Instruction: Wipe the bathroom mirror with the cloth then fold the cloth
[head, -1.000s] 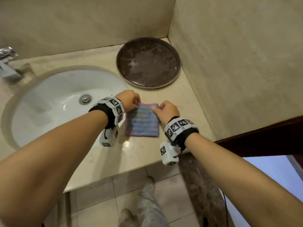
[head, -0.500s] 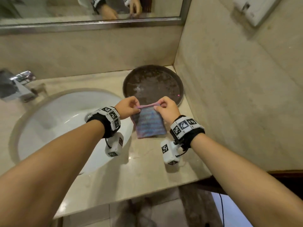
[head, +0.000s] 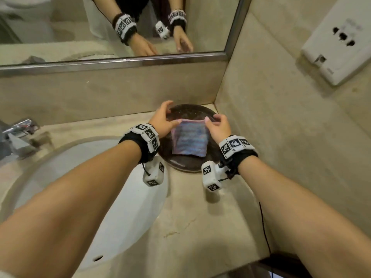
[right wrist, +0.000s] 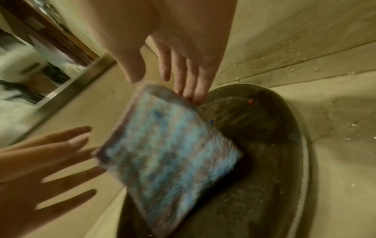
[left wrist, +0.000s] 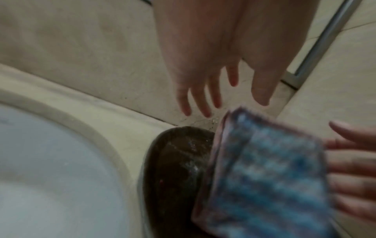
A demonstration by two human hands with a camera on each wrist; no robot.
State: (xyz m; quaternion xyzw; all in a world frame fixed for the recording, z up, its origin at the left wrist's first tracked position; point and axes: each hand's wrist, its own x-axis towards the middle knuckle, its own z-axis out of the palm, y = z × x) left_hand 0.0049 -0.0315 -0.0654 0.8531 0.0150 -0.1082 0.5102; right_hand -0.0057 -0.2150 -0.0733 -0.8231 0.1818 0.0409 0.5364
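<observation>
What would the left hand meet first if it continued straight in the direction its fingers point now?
Probably the back wall under the mirror. The left hand is open, fingers pointing over the tray's far rim toward it. Nothing shows between, though depth is unclear.

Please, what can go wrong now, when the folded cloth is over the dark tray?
1. The tray looks wet and speckled, so the folded cloth may pick up dirt or water if it lands there.
2. The left hand is open and the right hand seems only to touch the cloth's top edge with its fingers; the cloth stands tilted and could drop and unfold.
</observation>
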